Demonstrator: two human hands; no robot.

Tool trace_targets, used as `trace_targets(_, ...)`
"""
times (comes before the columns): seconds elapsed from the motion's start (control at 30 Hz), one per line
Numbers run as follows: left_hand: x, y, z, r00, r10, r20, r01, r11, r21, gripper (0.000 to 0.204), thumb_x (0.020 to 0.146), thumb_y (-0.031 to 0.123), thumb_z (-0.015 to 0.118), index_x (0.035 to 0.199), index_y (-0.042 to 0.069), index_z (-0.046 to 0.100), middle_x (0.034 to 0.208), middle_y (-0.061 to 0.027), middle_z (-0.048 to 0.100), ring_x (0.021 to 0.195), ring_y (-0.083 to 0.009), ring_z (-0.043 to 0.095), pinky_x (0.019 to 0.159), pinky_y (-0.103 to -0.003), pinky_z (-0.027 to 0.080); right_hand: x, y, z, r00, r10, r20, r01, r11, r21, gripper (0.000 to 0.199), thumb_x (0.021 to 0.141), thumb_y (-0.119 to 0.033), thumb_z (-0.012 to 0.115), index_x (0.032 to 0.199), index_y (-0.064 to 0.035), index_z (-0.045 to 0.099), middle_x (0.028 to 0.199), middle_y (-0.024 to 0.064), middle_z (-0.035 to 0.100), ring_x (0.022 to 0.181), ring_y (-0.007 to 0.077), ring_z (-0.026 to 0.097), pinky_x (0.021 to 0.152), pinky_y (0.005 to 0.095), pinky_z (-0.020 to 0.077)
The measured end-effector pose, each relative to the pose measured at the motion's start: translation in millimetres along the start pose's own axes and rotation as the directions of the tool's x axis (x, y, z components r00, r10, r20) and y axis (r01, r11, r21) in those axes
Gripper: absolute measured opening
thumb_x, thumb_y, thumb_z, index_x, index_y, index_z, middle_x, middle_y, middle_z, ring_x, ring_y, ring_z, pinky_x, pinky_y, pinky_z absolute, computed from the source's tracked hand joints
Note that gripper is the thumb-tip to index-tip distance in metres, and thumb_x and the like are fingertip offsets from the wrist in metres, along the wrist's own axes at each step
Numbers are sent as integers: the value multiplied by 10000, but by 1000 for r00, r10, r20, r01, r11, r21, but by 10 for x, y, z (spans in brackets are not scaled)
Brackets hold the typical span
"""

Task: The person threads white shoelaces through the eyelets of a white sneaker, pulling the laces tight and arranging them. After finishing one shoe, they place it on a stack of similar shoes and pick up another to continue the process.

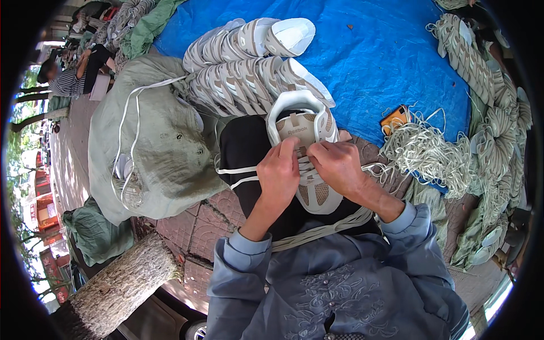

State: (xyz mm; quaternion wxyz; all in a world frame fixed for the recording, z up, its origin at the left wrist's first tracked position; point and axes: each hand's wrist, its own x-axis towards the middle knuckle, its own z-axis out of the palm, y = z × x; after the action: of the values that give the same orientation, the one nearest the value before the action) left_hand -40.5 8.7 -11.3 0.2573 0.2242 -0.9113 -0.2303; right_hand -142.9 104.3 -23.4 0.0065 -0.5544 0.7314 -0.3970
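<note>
A beige and white sneaker upper rests on my lap, its toe pointing toward me and its padded collar away from me. A pale shoelace crosses the front of the upper in several rows. My left hand is closed at the left eyelets, fingers pinched on the lace, and white lace ends trail off to its left. My right hand pinches at the right eyelets, with lace running out to its right. The fingertips of both hands hide the upper eyelets. A bundle of laces lies across my lap.
Nested rows of similar uppers lie on a blue tarp ahead. To the right are a tangled lace pile, an orange phone and more stacked uppers. A grey-green sack and a tree trunk stand left.
</note>
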Motion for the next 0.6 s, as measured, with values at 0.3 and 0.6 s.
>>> trace_targets(0.3, -54, 48, 116, 1000, -8, -30, 7, 999, -35, 245, 662, -67, 539, 880, 40, 510, 684, -118, 562, 591, -274, 568, 516, -342, 454, 75, 27, 54, 951, 285, 122, -309, 893, 326, 78, 644, -54, 609, 680, -66, 542, 611, 80, 577, 546, 216, 583, 483, 310, 458)
trace_targets(0.6, -181, 78, 15, 995, -94, 22, 95, 991, -96, 233, 719, -16, 547, 942, 26, 494, 697, -137, 579, 605, -275, 583, 507, -347, 458, 176, 108, -147, 990, 109, 88, -119, 986, 114, 96, 657, -80, 616, 732, -82, 556, 576, 69, 559, 530, 220, 568, 490, 328, 437)
